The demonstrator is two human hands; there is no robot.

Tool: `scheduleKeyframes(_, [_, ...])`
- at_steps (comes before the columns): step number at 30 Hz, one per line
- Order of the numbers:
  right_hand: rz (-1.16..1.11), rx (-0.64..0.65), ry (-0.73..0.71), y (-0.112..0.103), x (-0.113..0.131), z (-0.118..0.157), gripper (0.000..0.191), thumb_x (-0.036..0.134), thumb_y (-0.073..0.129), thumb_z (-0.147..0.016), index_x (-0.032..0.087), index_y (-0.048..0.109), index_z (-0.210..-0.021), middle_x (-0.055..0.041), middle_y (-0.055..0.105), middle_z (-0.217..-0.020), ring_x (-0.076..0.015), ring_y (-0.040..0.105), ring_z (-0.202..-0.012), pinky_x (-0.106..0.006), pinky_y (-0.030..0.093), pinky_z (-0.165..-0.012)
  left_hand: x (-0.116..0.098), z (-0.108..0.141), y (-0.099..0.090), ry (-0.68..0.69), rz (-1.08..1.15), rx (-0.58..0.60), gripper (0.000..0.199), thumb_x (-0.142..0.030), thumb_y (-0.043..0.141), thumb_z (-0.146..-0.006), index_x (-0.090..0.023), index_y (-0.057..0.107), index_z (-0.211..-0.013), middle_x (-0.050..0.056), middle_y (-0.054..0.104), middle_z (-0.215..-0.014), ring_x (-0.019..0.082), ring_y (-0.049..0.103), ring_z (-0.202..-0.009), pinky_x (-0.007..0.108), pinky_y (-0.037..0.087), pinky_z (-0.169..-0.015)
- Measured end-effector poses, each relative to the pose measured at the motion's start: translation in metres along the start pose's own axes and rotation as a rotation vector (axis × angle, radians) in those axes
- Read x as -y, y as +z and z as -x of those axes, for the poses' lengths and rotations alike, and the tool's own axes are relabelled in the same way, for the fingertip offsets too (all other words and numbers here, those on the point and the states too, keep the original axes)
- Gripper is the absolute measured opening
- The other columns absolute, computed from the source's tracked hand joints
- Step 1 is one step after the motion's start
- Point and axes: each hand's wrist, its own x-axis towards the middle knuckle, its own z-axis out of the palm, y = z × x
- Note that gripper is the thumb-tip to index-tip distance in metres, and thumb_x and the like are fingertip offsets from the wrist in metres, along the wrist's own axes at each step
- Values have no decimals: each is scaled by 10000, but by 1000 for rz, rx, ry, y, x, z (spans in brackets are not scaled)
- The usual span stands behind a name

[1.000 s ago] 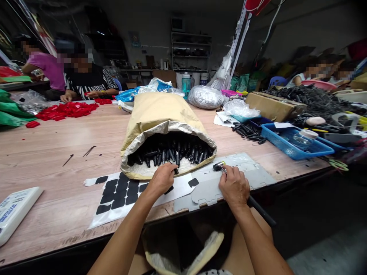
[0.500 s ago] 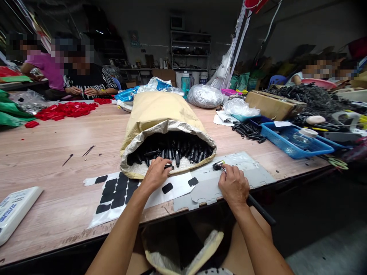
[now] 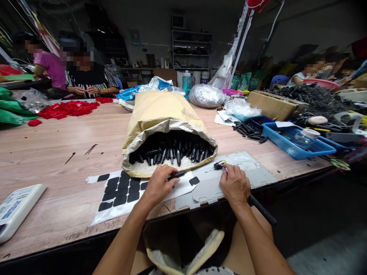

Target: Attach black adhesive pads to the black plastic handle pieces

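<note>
Pinches a slim black, pen-shaped piece between thumb and fingers of the left hand, tip pointing towards the right fingers. Keeps the right hand curled around a tool with a dark, green-tipped head, its metal shank between thumb and forefinger; a long black handle behind the palm, apparently part of the same tool, with the join hidden.

Just beyond the left fingers, a beige sack with a whitish lining, lying mouth towards the hands, with many similar black pieces inside. To the left of the left fingers, a white backing sheet with rounded black patches. Under the right hand, a flat grey board. Beyond and right of the right fingers, loose black parts and a blue plastic basket. Below both hands, between the forearms, a second open beige sack, too dark inside to tell any contents.

As for progress: one piece out and in the fingers, plenty in the first sack; finished count impossible to tell.
</note>
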Motion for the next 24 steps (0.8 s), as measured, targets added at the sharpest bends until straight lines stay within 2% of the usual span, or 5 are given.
scheduleKeyframes(6, [-55, 51, 3, -2, -5, -3, 272, 212, 541, -922, 237, 665, -1164, -56, 633, -972, -201, 524, -902, -313, 299, -729, -7, 20, 23, -100, 173, 7, 162, -219, 715, -786, -224, 692, -947, 29, 685, -969, 236, 565, -984, 360, 442, -859])
scheduleKeyframes(12, [-424, 10, 70, -16, -8, -3, 305, 264, 481, -952, 204, 664, -1189, -83, 685, -1057, -209, 603, -955, -310, 419, -808, -6, 19, 23, -79, 164, -17, 140, -197, 718, -761, -224, 705, -898, 22, 672, -922, 227, 562, -944, 356, 434, -844])
scheduleKeyframes(14, [-591, 5, 39, -27, 3, 3, 312, 296, 463, -964, 182, 662, -1176, -107, 696, -1086, -222, 624, -995, -326, 456, -855, -7, 18, 23, -80, 163, -21, 137, -212, 718, -769, -226, 712, -904, 25, 672, -920, 227, 561, -939, 354, 434, -834])
scheduleKeyframes(18, [-848, 153, -78, -50, 38, 24, 294, 336, 482, -981, 204, 662, -1172, -93, 705, -1091, -211, 653, -1005, -323, 512, -869, -6, 19, 24, -81, 171, -31, 130, -215, 716, -780, -224, 731, -909, 24, 663, -899, 223, 557, -935, 353, 433, -843])
scheduleKeyframes(24, [-814, 217, -309, -53, 71, 46, 306, 234, 443, -1001, 215, 649, -1228, -65, 689, -999, -178, 648, -935, -299, 517, -861, -3, 19, 26, -79, 190, -25, 172, -216, 701, -792, -246, 774, -946, 27, 635, -875, 224, 557, -949, 353, 429, -870])
